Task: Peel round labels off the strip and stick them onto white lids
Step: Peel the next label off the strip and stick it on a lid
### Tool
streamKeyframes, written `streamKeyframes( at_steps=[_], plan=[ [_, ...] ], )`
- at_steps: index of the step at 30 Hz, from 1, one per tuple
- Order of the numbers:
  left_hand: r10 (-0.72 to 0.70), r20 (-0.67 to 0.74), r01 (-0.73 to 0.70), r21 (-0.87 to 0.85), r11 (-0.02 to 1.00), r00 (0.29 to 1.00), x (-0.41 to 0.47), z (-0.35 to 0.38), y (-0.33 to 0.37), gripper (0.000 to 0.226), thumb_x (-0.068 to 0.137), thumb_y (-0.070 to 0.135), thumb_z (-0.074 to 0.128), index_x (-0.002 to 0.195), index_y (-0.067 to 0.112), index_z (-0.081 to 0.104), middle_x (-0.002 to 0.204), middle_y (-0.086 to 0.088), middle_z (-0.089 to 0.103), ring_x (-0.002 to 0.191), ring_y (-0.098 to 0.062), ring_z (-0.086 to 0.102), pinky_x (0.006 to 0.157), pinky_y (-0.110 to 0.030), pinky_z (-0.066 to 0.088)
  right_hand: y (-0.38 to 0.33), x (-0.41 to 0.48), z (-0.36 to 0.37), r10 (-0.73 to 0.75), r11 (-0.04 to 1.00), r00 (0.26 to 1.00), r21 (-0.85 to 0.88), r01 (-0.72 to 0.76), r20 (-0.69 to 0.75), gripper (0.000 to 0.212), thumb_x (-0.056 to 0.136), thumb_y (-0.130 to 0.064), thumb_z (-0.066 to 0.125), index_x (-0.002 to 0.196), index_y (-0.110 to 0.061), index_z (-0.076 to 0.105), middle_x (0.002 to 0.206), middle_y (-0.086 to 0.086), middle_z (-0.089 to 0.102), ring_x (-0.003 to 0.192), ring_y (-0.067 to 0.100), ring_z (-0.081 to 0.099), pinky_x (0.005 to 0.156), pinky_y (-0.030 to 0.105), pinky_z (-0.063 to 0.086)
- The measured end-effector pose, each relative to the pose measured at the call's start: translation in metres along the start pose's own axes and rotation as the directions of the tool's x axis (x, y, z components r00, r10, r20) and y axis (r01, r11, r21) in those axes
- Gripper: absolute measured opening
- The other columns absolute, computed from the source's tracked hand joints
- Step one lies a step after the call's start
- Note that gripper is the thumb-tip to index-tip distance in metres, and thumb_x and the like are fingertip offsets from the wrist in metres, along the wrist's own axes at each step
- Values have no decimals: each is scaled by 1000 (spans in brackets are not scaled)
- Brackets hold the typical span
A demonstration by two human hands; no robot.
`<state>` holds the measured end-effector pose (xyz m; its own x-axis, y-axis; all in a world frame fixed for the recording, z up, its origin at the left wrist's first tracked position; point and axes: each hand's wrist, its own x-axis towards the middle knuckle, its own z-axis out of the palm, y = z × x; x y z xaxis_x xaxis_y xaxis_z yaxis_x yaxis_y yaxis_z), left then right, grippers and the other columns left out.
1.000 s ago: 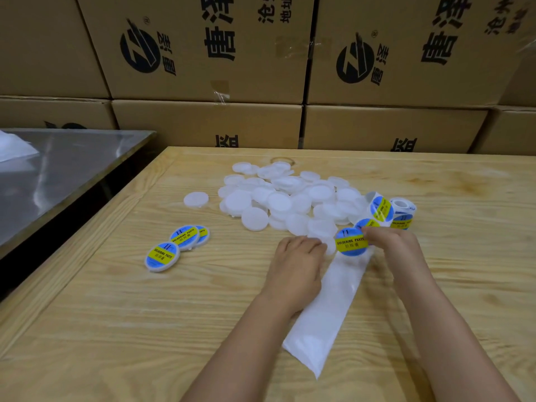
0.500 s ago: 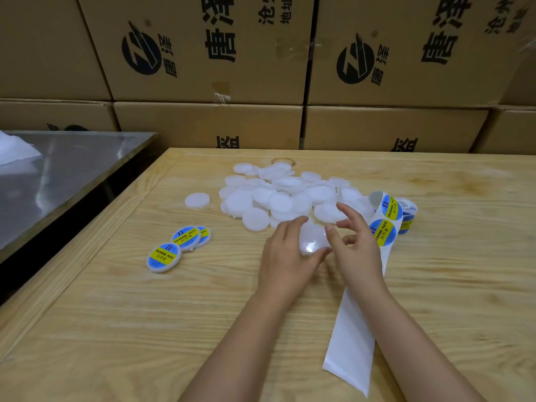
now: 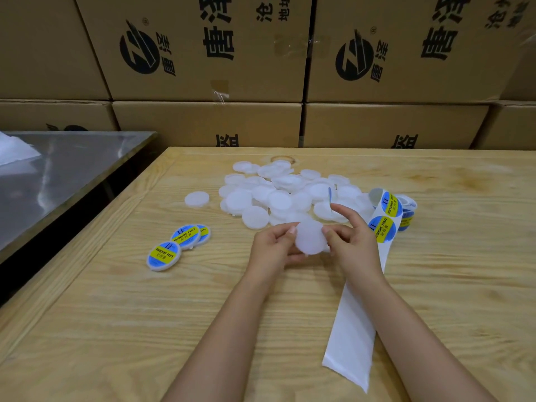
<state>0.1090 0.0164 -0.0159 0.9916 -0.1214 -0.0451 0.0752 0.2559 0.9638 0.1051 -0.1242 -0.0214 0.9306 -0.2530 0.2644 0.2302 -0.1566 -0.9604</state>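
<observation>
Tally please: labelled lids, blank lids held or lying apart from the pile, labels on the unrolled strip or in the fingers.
Labelled lids: 3
Held blank lid, in the left hand: 1
Lone blank lid beside the pile: 1
Labels on the unrolled strip: 2
Peeled label in the right hand: 1
Total: 8
The pile overlaps too much to count.

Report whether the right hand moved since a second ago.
Yes. The right hand, pinching a label, moved left from the label roll to the held lid.
</observation>
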Motion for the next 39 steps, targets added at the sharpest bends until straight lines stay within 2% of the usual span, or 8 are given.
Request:
streamKeyframes(
  at_steps=[4, 7, 10, 14, 17, 23, 33, 39],
  plan=[
    [-21, 1, 21, -61, 998, 1000, 0, -1, 1, 20, 98, 8, 45, 106, 3, 63, 91, -10, 70, 74, -19, 71, 62, -25, 57, -5, 2, -3, -29, 996, 997, 78, 35, -76, 27, 80, -12, 71, 93, -34, 64, 92, -11, 63, 61, 11, 44, 63, 20, 41],
    [-30, 11, 31, -90, 995, 999, 2, -4, 1, 19, 98, 8, 45, 103, 5, 63, 92, -12, 70, 77, -22, 71, 66, -27, 58, -11, 6, -11, 127, 944, 989, 317, -95, -81, 9, 79, -14, 70, 81, -22, 68, 101, -11, 62, 60, 3, 46, 59, 18, 34],
    [-18, 44, 23, -101, 995, 999, 2, -5, 1, 20, 97, 7, 45, 99, 8, 65, 87, -8, 73, 77, -20, 72, 66, -26, 58, -13, 7, -15, 263, 872, 963, 414, -262, 56, 7, 76, -21, 68, 81, -17, 69, 78, -11, 67, 67, 2, 51, 62, 23, 33],
    [-4, 97, 13, -94, 995, 995, 2, -5, 0, 20, 97, 7, 46, 97, 8, 65, 84, -6, 74, 80, -19, 72, 70, -27, 58, -13, 4, -10, 331, 840, 924, 387, -381, 191, 17, 80, -16, 65, 64, -16, 72, 76, -4, 71, 74, 8, 62, 63, 22, 41],
    [-2, 112, 12, -93, 996, 994, 2, -5, -1, 18, 96, 8, 47, 99, 7, 65, 86, -9, 74, 81, -21, 71, 73, -30, 59, -14, 3, -9, 322, 857, 921, 346, -382, 218, 17, 83, -13, 64, 68, -14, 72, 74, -2, 73, 68, 4, 66, 61, 20, 43],
    [-5, 113, 17, -101, 995, 994, 2, -5, -1, 17, 96, 6, 47, 99, 6, 64, 82, -7, 74, 77, -20, 72, 68, -28, 59, -11, 5, -10, 311, 879, 934, 320, -353, 174, 25, 82, -9, 66, 58, -12, 73, 74, 2, 73, 71, 9, 66, 66, 23, 44],
    [-4, 88, 12, -98, 995, 996, 3, -4, -2, 15, 95, 6, 49, 101, 3, 63, 83, -9, 74, 77, -21, 72, 64, -26, 57, -9, 5, -6, 280, 911, 954, 283, -300, 111, 25, 80, -5, 68, 56, -12, 70, 67, -1, 71, 64, 5, 65, 55, 15, 46],
    [-2, 42, 5, -64, 998, 999, 4, -2, -3, 16, 95, 7, 52, 104, -1, 62, 81, -10, 74, 74, -20, 72, 61, -24, 56, -10, -1, 0, 123, 991, 992, 56, -121, -29, 17, 79, -9, 72, 64, -15, 68, 66, -8, 68, 57, -4, 57, 55, 12, 43]
  ],
)
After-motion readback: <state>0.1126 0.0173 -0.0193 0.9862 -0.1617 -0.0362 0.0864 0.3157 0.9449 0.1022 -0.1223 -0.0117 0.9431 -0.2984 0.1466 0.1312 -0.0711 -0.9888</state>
